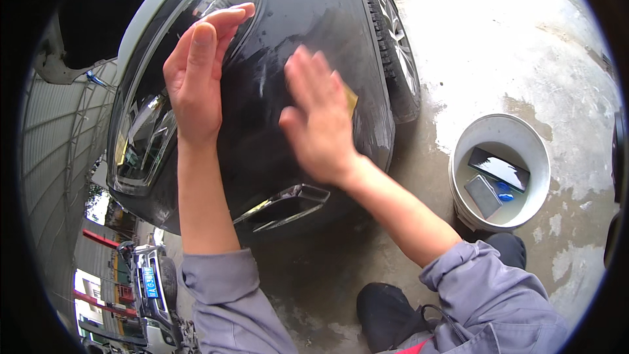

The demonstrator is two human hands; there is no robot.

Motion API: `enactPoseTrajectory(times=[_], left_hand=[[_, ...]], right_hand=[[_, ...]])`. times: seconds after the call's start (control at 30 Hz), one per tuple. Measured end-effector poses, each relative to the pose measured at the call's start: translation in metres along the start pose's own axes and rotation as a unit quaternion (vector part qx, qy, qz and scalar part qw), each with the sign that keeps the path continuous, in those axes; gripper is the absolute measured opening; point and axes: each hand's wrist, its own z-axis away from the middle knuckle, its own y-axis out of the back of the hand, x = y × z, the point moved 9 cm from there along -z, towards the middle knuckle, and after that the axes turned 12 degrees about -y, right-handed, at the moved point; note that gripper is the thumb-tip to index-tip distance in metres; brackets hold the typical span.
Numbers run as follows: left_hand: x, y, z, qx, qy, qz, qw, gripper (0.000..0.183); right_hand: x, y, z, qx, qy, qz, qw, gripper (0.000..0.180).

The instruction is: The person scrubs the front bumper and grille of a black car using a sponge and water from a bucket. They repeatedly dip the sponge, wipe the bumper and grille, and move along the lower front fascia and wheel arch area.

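Note:
Against the dark front bumper corner (pixel 324 34) of a car, my right hand (pixel 319 118) lies nearly flat, blurred by motion. A corner of a yellow sheet, probably sandpaper (pixel 352 101), sticks out from under its fingers; the rest is hidden. My left hand (pixel 196 69) is by the inner edge of the headlight (pixel 142 128), fingers bent, thumb raised, nothing seen in it. Whether it touches the car cannot be told. Wet streaks and dull, scuffed patches mark the bumper. Below my hands sits a trim-edged opening (pixel 285 206) in the bumper.
A white bucket (pixel 454 177) stands on the wet concrete floor (pixel 491 69) at right, holding cloudy water, a dark flat block (pixel 499 167), a grey block (pixel 484 196) and a small blue item (pixel 505 195). The front wheel (pixel 393 44) is beyond the bumper. Another vehicle (pixel 152 290) stands lower left.

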Motion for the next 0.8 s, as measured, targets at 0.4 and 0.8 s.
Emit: enactPoseTrajectory(times=[0.4,0.8], left_hand=[[-0.006,0.013,0.018,0.103,0.027,0.049,0.993,0.047],[0.003,0.001,0.001,0.09,0.036,-0.026,0.995,0.045]], right_hand=[[-0.039,-0.004,0.0,-0.068,0.089,0.026,0.993,0.071],[-0.049,0.002,-0.014,-0.147,0.171,0.035,0.974,0.074]])
